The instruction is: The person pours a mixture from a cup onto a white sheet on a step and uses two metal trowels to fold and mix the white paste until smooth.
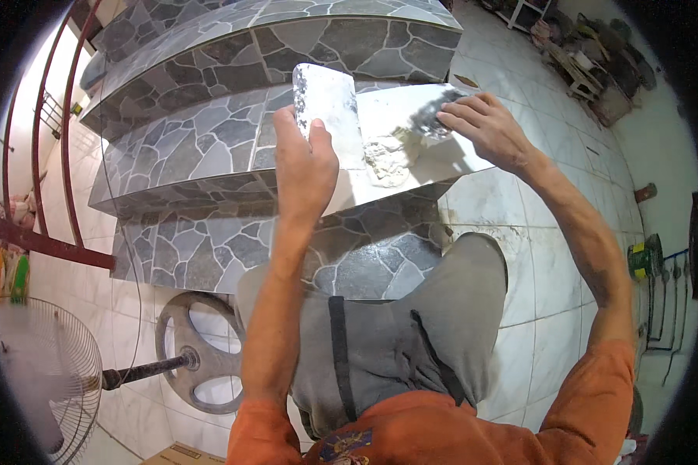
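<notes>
My left hand [305, 167] grips a white rectangular slab [330, 108] with black-speckled edges, the thumb across its front and the fingers on its left side. Beneath and to the right of the slab, a white board [380, 99] lies across the tiled steps. On the board sits a lumpy mound of off-white paste [393, 157], close to the slab's lower right corner. My right hand [485, 128] is at the board's right end, its fingers closed on a dark, mottled grey thing [434, 118]. That thing is smeared, so its kind cannot be made out.
Steps [202, 147] with a grey stone pattern rise ahead. A dark red railing [50, 240] stands at left, above a caged fan [43, 380] with a round base [174, 353]. A cluttered heap [589, 66] lies far right; a metal rack [668, 294] is by the right wall.
</notes>
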Demonstrator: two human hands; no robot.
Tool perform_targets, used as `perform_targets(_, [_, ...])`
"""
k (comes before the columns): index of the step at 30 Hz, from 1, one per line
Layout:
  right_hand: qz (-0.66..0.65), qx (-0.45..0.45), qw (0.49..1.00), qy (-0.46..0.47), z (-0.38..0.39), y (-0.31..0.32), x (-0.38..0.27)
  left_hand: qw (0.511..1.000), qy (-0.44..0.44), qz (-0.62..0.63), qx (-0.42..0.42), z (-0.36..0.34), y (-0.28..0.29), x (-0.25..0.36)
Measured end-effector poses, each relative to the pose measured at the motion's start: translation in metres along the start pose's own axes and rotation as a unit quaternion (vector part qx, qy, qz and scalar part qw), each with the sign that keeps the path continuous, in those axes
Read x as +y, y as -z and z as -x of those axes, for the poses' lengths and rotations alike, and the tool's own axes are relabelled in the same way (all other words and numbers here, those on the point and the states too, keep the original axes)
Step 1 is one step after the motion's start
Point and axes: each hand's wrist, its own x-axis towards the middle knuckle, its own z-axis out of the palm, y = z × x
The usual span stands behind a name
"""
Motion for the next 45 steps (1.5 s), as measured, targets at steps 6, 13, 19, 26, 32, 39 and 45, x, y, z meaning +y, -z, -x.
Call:
perform_targets(6, [-0.125,0.036,0.979,-0.158,-0.01,0.0,-0.014,0.999,-0.017,-0.032,-0.027,-0.006,-0.01,0.007])
perform_targets(13, [-0.351,-0.017,0.81,-0.47,-0.035,0.034,-0.027,0.991,-0.115,-0.039,-0.055,-0.009,-0.036,0.018])
perform_targets(19, [-0.582,0.026,0.647,-0.491,-0.041,0.008,-0.026,0.982,-0.158,-0.062,-0.077,0.005,-0.076,0.03])
perform_targets(26, [-0.537,0.018,0.709,-0.456,-0.054,0.038,-0.032,0.968,-0.193,-0.135,-0.086,-0.016,-0.093,0.016])
perform_targets(32, [-0.505,-0.029,0.628,-0.592,-0.033,0.071,-0.007,0.967,-0.127,-0.18,-0.125,-0.055,-0.072,0.021])
perform_targets(39, [-0.621,-0.002,0.261,-0.739,0.015,0.037,-0.098,0.95,-0.021,-0.24,-0.198,-0.102,-0.042,0.068])
perform_targets(45, [-0.609,0.084,0.056,-0.787,0.003,0.041,-0.149,0.948,0.02,-0.26,-0.181,-0.117,-0.05,0.107])
